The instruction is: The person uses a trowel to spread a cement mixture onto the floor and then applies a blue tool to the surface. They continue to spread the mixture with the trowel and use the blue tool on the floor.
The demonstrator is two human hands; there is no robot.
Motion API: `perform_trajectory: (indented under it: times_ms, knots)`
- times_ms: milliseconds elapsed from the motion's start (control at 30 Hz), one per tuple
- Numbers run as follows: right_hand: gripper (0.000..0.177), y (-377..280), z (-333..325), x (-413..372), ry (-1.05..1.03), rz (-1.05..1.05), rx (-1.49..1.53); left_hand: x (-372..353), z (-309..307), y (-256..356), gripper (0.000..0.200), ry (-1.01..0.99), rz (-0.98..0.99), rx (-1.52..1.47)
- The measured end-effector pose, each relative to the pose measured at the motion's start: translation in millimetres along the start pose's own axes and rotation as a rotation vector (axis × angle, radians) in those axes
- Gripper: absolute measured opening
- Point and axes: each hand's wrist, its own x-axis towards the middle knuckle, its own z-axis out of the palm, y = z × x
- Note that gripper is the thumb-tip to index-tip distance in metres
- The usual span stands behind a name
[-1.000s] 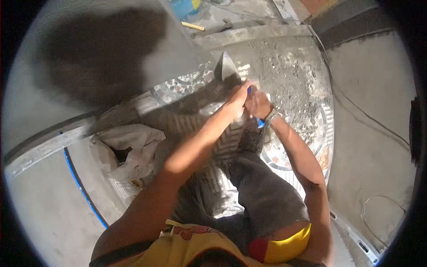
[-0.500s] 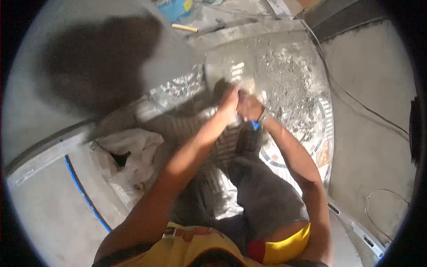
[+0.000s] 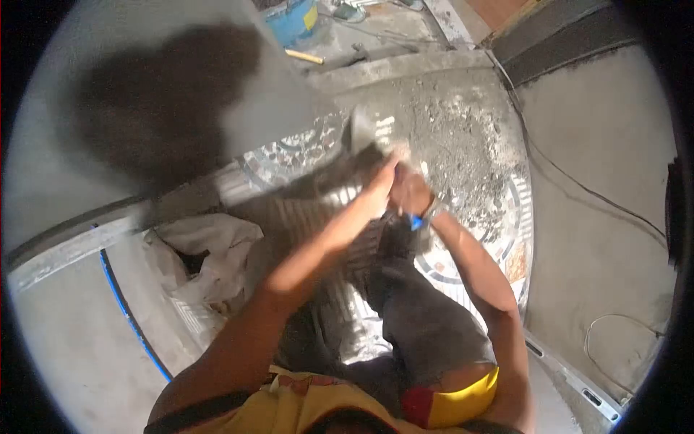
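Both my hands come together in front of my knee around a blue-handled tool [image 3: 415,222]. My left hand [image 3: 383,186] is closed at the front of the grip, and my right hand [image 3: 413,194] wraps the handle just behind it. The blue butt end sticks out below my right hand. Beyond the hands, the working end is blurred and partly hidden, so I cannot tell its kind. Grey crumbly mortar [image 3: 463,137] lies just ahead and to the right, spread over patterned floor tiles [image 3: 522,210].
A crumpled white sack [image 3: 224,253] lies at left, near a blue strip [image 3: 130,311]. A blue bucket [image 3: 291,25] and a yellow stick [image 3: 304,56] are at the back. At right are a black cable [image 3: 578,173] and a metal spirit level [image 3: 575,376].
My joined hands have shifted slightly right and down in view with the tool still gripped. The view has tilted a little, showing more of the bucket.
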Motion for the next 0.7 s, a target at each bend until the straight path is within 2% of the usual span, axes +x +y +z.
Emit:
perform_trajectory:
  times_ms: [67,100,133,167,200,233,300,333,367,400,500,567,600,667,700]
  knots:
    - [0.035,-16,-14,-7,-0.176,0.147,0.216,3,-22,-35,0.054,0.012,0.085,-0.130]
    - [0.037,-24,-22,-10,-0.252,0.232,0.312,-2,-12,-36,0.048,0.128,0.067,-0.161]
    - [0.036,13,5,-16,-0.154,0.065,0.272,-9,-3,-35,0.044,0.245,0.053,-0.192]
    - [0.030,4,-3,-13,-0.148,0.063,0.083,14,-11,-34,0.042,0.149,0.079,0.087]
    - [0.026,-6,-12,-11,-0.143,0.062,-0.106,12,1,-9,0.044,0.053,-0.001,0.137]
    - [0.021,11,-17,-3,-0.227,-0.036,-0.311,7,12,10,0.046,-0.030,-0.052,0.157]
    - [0.034,-36,-65,8,0.023,0.458,0.494,3,28,41,0.050,-0.182,-0.145,0.186]
    - [0.036,-45,-68,2,0.020,0.391,0.386,-15,25,32,0.049,-0.151,0.151,0.024]
    - [0.039,-53,-71,-2,0.024,0.325,0.276,-24,17,17,0.050,-0.085,0.190,-0.023]
    - [0.036,-76,-79,-5,-0.028,0.383,0.282,-30,8,1,0.051,-0.022,0.217,-0.067]
    - [0.030,-80,-38,-38,-0.137,0.323,0.183,-53,-15,-47,0.038,0.099,0.170,-0.323]
    - [0.027,-85,-19,-55,-0.190,0.280,0.142,-56,-30,-84,0.028,0.069,0.182,-0.437]
    - [0.026,-81,-17,-57,-0.318,0.381,0.177,-51,-34,-97,0.024,0.033,0.208,-0.431]
    - [0.024,-47,11,-76,-0.282,0.212,-0.093,-24,-37,-113,0.030,-0.091,0.278,-0.266]
    - [0.021,-36,10,-75,-0.234,0.143,-0.151,11,-45,-119,0.033,-0.180,0.138,-0.198]
